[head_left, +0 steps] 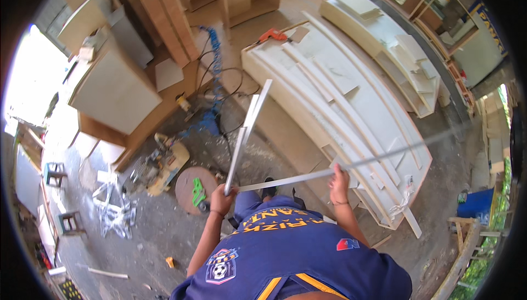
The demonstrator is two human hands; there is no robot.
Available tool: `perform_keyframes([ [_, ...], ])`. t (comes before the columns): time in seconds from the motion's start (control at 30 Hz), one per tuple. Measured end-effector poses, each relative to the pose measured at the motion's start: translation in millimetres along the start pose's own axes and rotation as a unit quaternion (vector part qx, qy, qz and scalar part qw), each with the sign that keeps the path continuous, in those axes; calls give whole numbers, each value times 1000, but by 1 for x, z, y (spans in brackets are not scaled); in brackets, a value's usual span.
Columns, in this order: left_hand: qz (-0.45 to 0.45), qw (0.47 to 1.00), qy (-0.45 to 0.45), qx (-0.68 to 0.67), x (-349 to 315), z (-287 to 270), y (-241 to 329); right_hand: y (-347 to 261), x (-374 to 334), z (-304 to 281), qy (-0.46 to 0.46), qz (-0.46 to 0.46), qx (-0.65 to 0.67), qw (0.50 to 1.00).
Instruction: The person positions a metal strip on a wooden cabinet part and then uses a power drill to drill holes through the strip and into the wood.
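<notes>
Left hand (222,199): my fingers wrapped round the lower ends of pale strips (237,154), fanning up and away | right hand (338,184): clamped on the long strip (291,180), which slants from my left fist out over the white-topped cabinet (370,105) | orange drill (273,35) on its far end | round brown board (189,189) on the floor, left of me, green tool (198,192) on top

Left fingers (231,191) grip pale strips (236,157); right fingers (339,177) hold a long strip (291,180), perhaps metal

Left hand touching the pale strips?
Touching. The head view shows the left hand closed around the near ends of the pale strips, no gap between.
</notes>
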State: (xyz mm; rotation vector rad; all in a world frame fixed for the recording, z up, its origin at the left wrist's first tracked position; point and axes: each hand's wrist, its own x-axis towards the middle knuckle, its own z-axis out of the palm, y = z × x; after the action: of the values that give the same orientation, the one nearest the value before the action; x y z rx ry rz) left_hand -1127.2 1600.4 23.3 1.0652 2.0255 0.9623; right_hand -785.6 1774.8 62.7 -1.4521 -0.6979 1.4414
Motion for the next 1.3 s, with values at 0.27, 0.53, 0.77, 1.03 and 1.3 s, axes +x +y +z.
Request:
perform_keyframes([
  [0.27, -82, 964, 138, -212, 119, -29, -2, -43, 161, 207, -173, -46, -89, 980],
  [0.53, -60, 968, 189, -153, 293, -73, 7, -78, 285, 393, -272, 75, 6, 959],
  [0.77, -77, 968, 214, -108, 423, -114, 41, -130, 384, 509, -282, 38, -27, 958],
  [1.03, -112, 978, 142, -100, 614, -126, 94, -195, 501, 599, -210, 26, 1, 977],
  [1.3, -60, 992, 73, -83, 817, -169, 158, -270, 608, 701, -135, -33, 39, 990],
])
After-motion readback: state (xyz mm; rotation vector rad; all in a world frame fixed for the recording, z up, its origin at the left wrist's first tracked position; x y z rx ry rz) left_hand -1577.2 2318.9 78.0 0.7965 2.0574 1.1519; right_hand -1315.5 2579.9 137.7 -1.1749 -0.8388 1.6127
